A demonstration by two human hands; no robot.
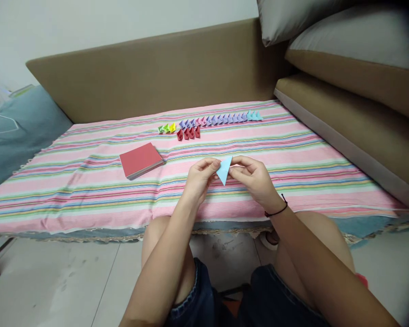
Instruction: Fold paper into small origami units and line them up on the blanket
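Observation:
A light blue piece of folded paper (pixel 224 170), triangular with one point downward, is held up between my two hands above the striped cloth. My left hand (pixel 203 177) pinches its left edge between thumb and fingers. On the other side, my right hand (pixel 252 175) grips the right edge with thumb and forefinger; a dark cord bracelet circles that wrist. Behind the hands stands a long row of small folded paper pieces (pixel 220 120) in purple, pink and light blue. Several dark red folded pieces (pixel 191 133) sit in front of it, and green and yellow ones (pixel 167 128) lie at its left end.
A stack of paper with a red top sheet (pixel 141 160) lies to the left on the striped cloth (pixel 98 190). A brown backrest (pixel 157 72) rises behind. Large cushions (pixel 354 59) are piled at the right. My knees are at the seat's front edge.

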